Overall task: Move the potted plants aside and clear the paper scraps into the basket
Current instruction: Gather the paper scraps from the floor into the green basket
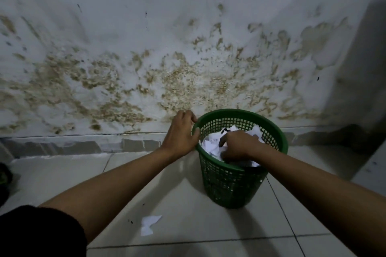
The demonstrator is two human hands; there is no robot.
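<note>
Left hand (181, 134) gripping green basket (277, 131) rim, right hand (238, 145) among paper scraps (211, 145) inside, one scrap (148, 224) on floor (188, 219)

There is a single view, from a wide-angle camera worn on the person's head. It faces forward and down along both outstretched forearms, toward the pale tiled floor (188, 215) and the stained white wall (188, 58) that rises from the floor's far edge. The camera sits close: the arms fill the lower half, and the green plastic mesh basket (231, 183) stands just right of centre. The wide lens bends the wall's base line and the right-hand corner.
</note>
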